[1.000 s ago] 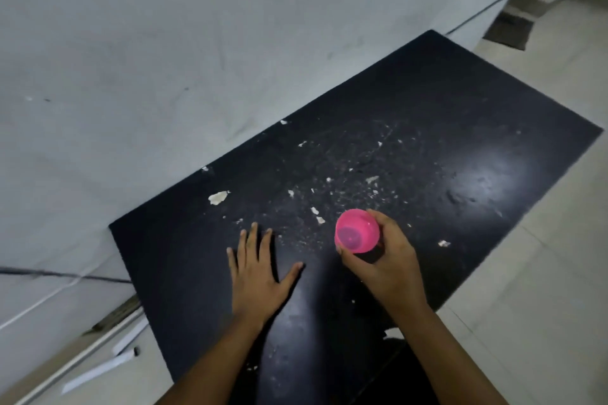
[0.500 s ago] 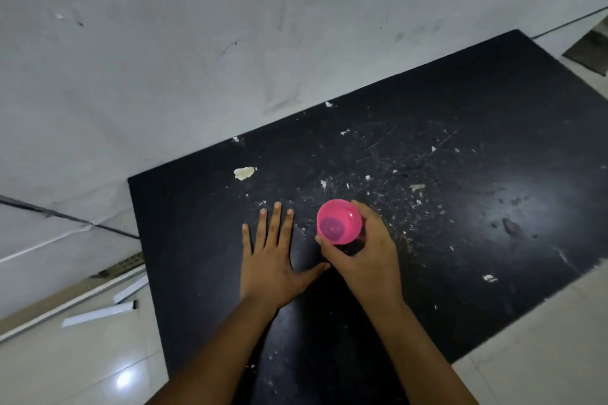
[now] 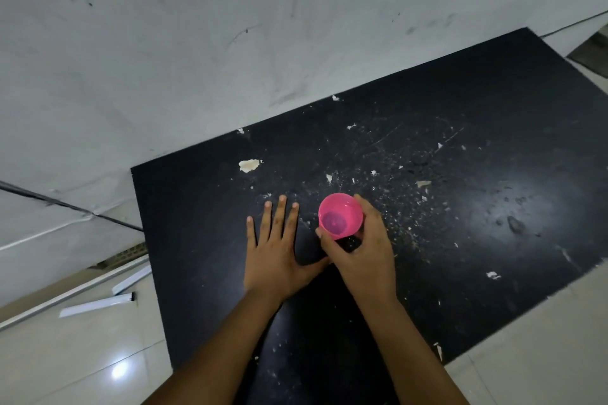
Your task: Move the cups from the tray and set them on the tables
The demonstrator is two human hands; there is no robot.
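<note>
Cup (image 3: 340,215) unmoved since earlier, right hand (image 3: 360,253) fingers curled round it; left hand (image 3: 279,256) flat, fingers spread, on chipped black desk (image 3: 477,207).

you had a hot pink cup (image 3: 340,214) on a black table (image 3: 493,141) speckled with whitish flecks, beside a grey-white wall (image 3: 197,43).

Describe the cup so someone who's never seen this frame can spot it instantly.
Start at the black table that stands against the white wall. Near its front edge are two hands: the left hand lies flat on the top, and the right hand grips the pink cup. The cup is the only brightly coloured thing there, open side up, among pale chips and specks.
</note>
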